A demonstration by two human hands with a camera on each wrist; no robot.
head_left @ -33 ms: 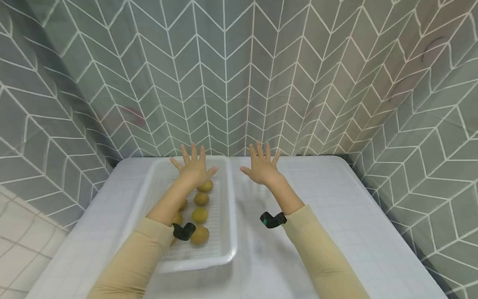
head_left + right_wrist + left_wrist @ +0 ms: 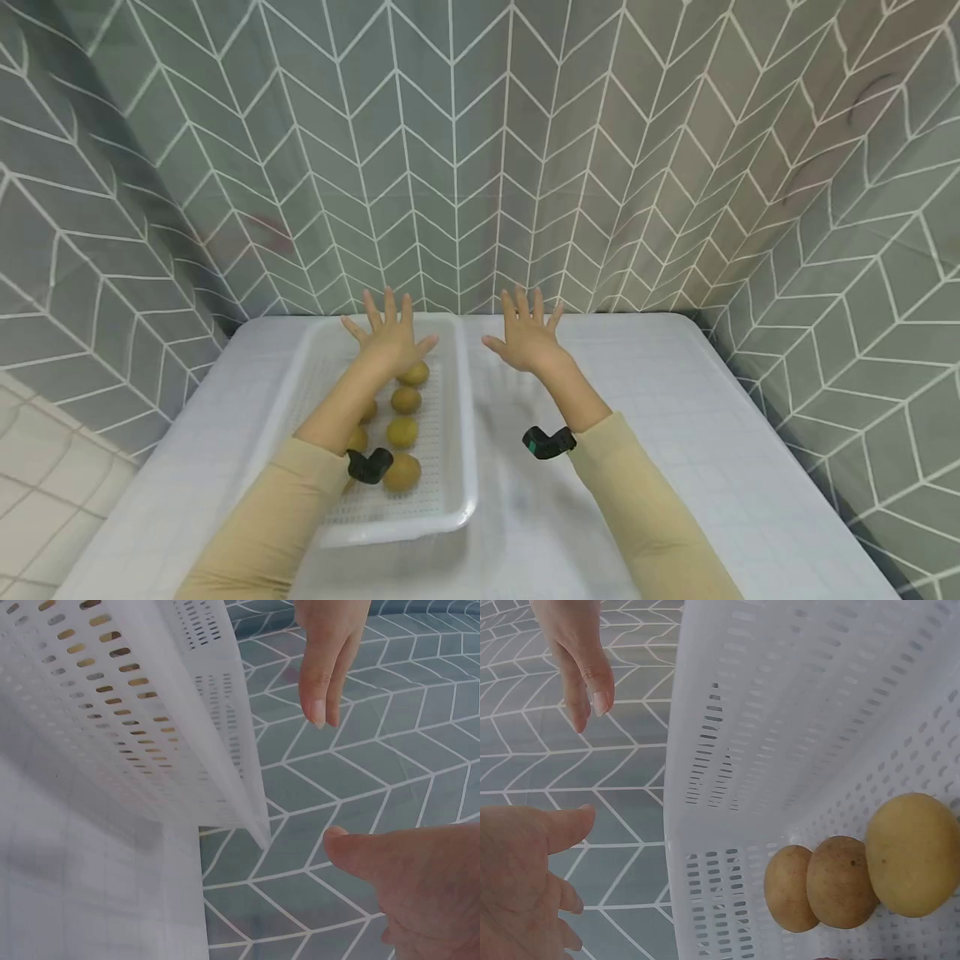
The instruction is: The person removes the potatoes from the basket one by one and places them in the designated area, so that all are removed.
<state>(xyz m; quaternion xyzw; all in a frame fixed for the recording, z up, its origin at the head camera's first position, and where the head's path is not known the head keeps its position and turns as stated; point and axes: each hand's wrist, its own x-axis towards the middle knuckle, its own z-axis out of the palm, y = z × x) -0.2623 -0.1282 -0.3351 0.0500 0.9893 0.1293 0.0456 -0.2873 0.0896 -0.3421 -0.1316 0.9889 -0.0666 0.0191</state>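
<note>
My left hand [image 2: 388, 343] hovers over the far part of a white plastic basket [image 2: 468, 433], its fingers straight and spread. My right hand [image 2: 527, 340] is held out to the right of the basket, fingers spread likewise. Neither hand holds anything. Below the left hand and forearm, several potatoes [image 2: 402, 472] lie in the basket, some in a row and others partly hidden by the arm. In the left wrist view, three potatoes [image 2: 911, 855] show clearly on the perforated bottom. The right wrist view catches both hands, with the thumb of my right hand [image 2: 420, 885] extended.
The basket stands on the left half of a table with a white cloth [image 2: 645, 400]. A grey curtain [image 2: 480, 167] with white chevron lines hangs behind the table and along both sides. A black camera mount [image 2: 549, 442] sits on each wrist.
</note>
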